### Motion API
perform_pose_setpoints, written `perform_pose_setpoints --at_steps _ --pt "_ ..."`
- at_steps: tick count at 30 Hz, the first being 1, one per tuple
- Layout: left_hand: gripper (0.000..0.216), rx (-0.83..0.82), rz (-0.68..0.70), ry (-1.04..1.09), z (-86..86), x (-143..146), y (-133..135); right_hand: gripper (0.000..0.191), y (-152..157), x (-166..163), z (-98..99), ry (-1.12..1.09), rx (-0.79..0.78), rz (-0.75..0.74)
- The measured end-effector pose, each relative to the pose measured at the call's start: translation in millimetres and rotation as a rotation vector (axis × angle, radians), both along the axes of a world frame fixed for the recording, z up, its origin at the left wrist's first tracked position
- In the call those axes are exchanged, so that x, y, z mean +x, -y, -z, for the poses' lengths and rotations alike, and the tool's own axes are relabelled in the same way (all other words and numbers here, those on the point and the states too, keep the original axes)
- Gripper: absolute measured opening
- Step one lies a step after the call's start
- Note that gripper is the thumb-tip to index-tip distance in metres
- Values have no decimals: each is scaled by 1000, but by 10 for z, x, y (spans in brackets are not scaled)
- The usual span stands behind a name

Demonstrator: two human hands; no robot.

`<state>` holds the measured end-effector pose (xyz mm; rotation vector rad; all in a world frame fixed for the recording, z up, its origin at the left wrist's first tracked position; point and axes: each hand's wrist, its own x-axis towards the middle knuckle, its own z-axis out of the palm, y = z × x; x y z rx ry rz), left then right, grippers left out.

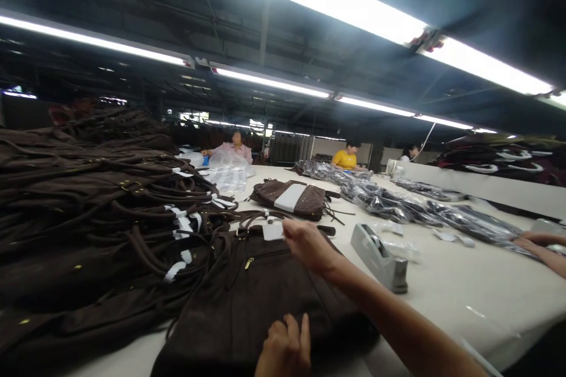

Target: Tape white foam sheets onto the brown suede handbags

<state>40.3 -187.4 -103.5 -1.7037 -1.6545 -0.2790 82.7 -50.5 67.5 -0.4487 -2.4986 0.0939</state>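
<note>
A dark brown handbag [247, 300] lies flat on the pale table in front of me, its zip and straps toward the far end. My left hand [285, 347] rests on the bag's near part, fingers curled against the fabric. My right hand [305, 241] reaches across to the bag's top and pinches a white tag [273, 230] there, fingers closed.
A tall heap of brown bags [88, 200] fills the left. A grey tape dispenser [380, 256] stands right of my arm. Another brown bag [289, 197] lies farther off. Bags in clear wrap [424, 206] run along the right. Another person's hand [537, 244] rests at the right edge; three people sit at the far end.
</note>
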Motion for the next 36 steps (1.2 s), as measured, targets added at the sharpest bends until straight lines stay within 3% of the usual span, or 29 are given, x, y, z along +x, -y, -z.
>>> perform_pose_setpoints --at_steps 5,7,9,11,13,15,17,19,21,24,28,32,36 --pt "39 6 111 -76 156 -49 5 15 112 304 1037 158 -113 -43" --pt "41 -3 170 -72 229 -85 89 16 102 340 1270 214 -108 -66" --pt "45 -74 198 19 194 -135 180 16 101 340 1368 235 -87 -83" --pt "44 -251 237 195 -10 -198 238 15 102 322 1381 224 -93 -89" --pt "33 -501 251 409 -371 -270 211 15 97 302 1365 202 -122 -99" --pt "34 -653 80 576 -790 -349 62 15 89 293 1349 190 -160 -116" --pt "34 -596 -131 535 -1127 -434 -205 15 82 306 1337 176 -201 -133" --pt "40 -496 -177 535 -1268 -519 -518 15 76 347 1322 142 -252 -132" --pt "42 -444 -136 542 -1180 -590 -773 14 72 412 1303 85 -315 -105" --pt "45 -460 -40 558 -763 -666 -919 11 75 514 1277 4 -360 -20" --pt "50 -483 79 555 -247 -804 -858 10 118 522 1284 78 -196 -47" --pt "53 -369 175 597 -139 -957 -882 12 175 413 1305 160 -72 -133" --pt "56 -470 162 656 -103 -993 -931 13 199 428 1284 160 -47 -117"
